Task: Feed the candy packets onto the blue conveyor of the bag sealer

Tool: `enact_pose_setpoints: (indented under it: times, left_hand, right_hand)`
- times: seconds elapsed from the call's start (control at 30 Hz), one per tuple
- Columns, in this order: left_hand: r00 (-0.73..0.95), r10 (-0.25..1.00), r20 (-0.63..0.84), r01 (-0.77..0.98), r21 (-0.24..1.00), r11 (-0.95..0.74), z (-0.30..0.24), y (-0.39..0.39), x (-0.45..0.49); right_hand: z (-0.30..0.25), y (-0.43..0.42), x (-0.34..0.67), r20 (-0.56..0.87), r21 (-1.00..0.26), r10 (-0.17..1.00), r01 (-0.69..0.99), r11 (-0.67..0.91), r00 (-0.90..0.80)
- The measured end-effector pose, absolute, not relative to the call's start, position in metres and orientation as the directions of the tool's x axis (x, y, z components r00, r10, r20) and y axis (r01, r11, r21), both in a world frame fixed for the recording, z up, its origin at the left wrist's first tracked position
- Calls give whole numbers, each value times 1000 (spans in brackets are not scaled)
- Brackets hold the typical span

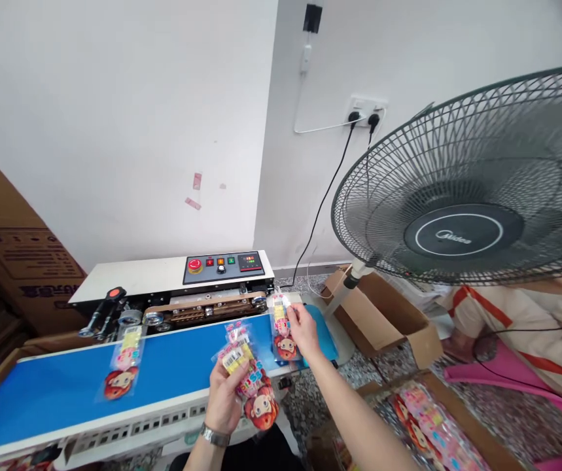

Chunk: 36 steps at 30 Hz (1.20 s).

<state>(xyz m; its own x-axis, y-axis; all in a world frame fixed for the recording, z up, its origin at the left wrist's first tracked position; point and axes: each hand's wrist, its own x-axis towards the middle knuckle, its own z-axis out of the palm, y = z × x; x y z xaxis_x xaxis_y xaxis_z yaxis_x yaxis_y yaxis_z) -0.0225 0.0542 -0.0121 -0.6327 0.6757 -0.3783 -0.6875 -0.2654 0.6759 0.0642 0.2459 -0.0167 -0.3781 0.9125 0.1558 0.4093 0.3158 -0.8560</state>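
Note:
My left hand [222, 400] is closed on a small stack of clear plastic packets [260, 407], printed with a red-haired cartoon character and carrying a yellow barcode label. It is in front of the blue conveyor belt [177, 356]. Between its thumb and fingers, my right hand [303, 330] pinches a single packet [284, 347] of the same kind. That packet hangs at the right end of the belt, its top close to the intake of the band sealer [133, 273]. Farther left, another packet [120, 381] lies on the belt, its upper end by the sealer's rollers.
A large standing fan [457, 232] takes up the right side. An open cardboard box [373, 314] sits below it, and a nearer box holds more packets [432, 425]. Part of another person [516, 333] shows at far right. Cartons [16, 248] stand at left.

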Motion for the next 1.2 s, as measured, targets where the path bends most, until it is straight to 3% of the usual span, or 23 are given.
enact_pose_setpoints:
  times: [0.17,0.43,0.53,0.63,0.87,1.07,1.2]
  left_hand:
    - [-473,837,-276,-710,682,-176,-9,48,-16]
    - [-364,908,-205,-713,688,-131,-4,44,-6]
    - [-303,938,-166,-709,697,-106,-2,43,-6]
    - [-257,953,-160,-721,688,-79,-2,42,-4]
    - [-271,938,-218,-769,635,-74,-6,42,0]
    - [-264,931,-251,-784,618,-56,-3,41,2]
    - [-284,924,-257,-787,613,-72,0,42,1]
  right_hand:
    - [-11,202,75,161,-978,882,49,203,-443]
    - [11,165,90,73,-988,813,-153,-20,-578]
    - [30,176,96,34,-991,717,-118,-68,-696]
    - [40,187,100,39,-998,661,-55,-4,-750]
    - [34,185,101,90,-989,742,26,143,-665]
    - [47,186,101,196,-897,696,160,412,-691]
    - [48,185,100,168,-919,713,153,363,-680]
